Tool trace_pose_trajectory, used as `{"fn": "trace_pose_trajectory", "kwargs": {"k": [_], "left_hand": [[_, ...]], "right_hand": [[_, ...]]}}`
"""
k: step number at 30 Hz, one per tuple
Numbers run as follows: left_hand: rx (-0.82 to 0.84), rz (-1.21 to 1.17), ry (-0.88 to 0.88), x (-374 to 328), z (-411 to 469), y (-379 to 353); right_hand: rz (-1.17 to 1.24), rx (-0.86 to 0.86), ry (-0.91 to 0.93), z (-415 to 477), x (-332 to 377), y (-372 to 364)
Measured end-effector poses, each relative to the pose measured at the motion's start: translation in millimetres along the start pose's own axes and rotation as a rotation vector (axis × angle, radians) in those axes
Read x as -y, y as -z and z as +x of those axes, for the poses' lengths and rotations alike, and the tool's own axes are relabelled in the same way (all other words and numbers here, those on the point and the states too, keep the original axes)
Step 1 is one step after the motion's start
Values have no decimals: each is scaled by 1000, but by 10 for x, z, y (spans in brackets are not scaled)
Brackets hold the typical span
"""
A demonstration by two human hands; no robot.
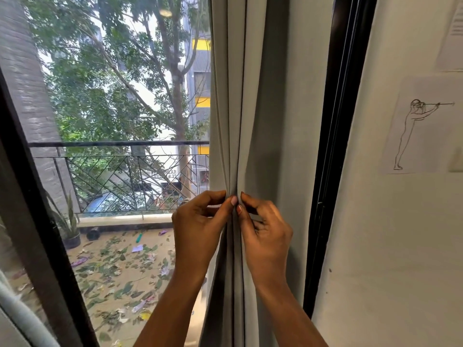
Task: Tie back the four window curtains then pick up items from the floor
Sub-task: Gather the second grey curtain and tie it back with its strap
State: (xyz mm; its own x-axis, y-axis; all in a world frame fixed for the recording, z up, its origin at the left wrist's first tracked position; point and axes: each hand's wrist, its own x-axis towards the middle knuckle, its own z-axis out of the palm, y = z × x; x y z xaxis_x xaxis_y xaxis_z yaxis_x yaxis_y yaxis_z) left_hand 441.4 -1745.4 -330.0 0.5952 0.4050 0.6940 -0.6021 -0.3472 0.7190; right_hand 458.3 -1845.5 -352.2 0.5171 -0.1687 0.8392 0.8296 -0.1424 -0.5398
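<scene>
Your left hand [198, 226] and right hand [265, 234] are raised side by side, thumbs almost touching. Each pinches a fold of the pale grey curtain [263, 116] between thumb and forefinger, with the other fingers curled in. The curtain is gathered into narrow vertical pleats; it drops from above your hands, passes between your forearms and leaves the bottom of the view. A pale strip shows inside each palm, and you cannot tell whether it is curtain cloth or a separate band. Just right of your right hand, the curtain's edge lies against the black window frame [333, 146], with a white wall [370, 246] further right. On that wall, up and right of your hands, there is a line drawing [421, 131] of a standing figure holding a long rod to its face, and above it the corner of a printed sheet [451, 33]. Left of your left hand, through the glass, is a balcony railing [120, 171] with diagonal bars and a potted plant [69, 231] at its foot. The balcony floor [120, 271] is strewn with leaves and paper scraps. A tree [140, 83] stands beyond, above the railing.
</scene>
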Motion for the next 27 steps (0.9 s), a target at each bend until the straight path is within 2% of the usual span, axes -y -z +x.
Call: {"fn": "trace_pose_trajectory", "kwargs": {"k": [4, 12, 17, 21, 22, 24, 26, 27], "left_hand": [[25, -117, 59, 11, 7, 44], [37, -197, 130, -14, -11, 74], [57, -251, 243, -13, 68, 104], [35, -118, 186, 50, 147, 96], [12, -65, 160, 76, 160, 82], [-32, 23, 121, 114, 169, 44], [-45, 71, 98, 134, 170, 5], [-46, 90, 89, 147, 173, -11]], "right_hand": [[90, 16, -80, 11, 10, -12], [99, 34, -72, -74, -8, -70], [61, 201, -43, -44, -110, -34], [-52, 318, 39, 71, -210, 80], [-131, 251, 71, 119, -250, 117], [-360, -17, 133, 262, -386, 170], [-475, -232, 39, 475, -516, 206], [-486, -261, -64, 592, -564, 228]]}}
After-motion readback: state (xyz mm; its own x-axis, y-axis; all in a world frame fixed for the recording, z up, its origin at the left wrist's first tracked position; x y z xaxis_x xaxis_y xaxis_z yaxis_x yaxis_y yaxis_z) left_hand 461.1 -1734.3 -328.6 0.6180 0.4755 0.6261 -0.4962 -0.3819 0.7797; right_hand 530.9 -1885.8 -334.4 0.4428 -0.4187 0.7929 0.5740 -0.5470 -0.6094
